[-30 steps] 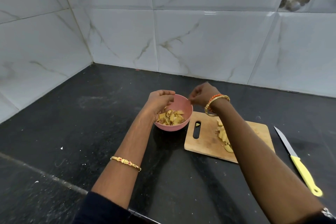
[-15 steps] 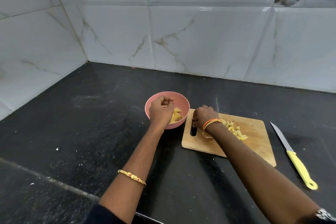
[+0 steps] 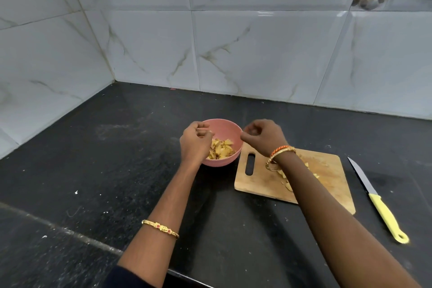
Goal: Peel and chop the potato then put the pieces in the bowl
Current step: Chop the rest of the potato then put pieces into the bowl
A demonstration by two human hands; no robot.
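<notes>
The left hand (image 3: 195,141) hangs over the left rim of the pink bowl (image 3: 230,128), fingers curled; whether it holds anything cannot be told. The bowl contains potato pieces (image 3: 222,151). The right hand (image 3: 264,137) hovers at the bowl's right rim, fingers likewise curled (contents not visible). More pieces (image 3: 286,179) lie on the wooden cutting board (image 3: 264,180). A yellow-handled knife (image 3: 379,203) rests on the counter, just right of the board.

Left of your pink bowl (image 3: 224,127) the black countertop (image 3: 98,159) lies open; right, the cutting board (image 3: 327,170) and knife (image 3: 378,201) block.
</notes>
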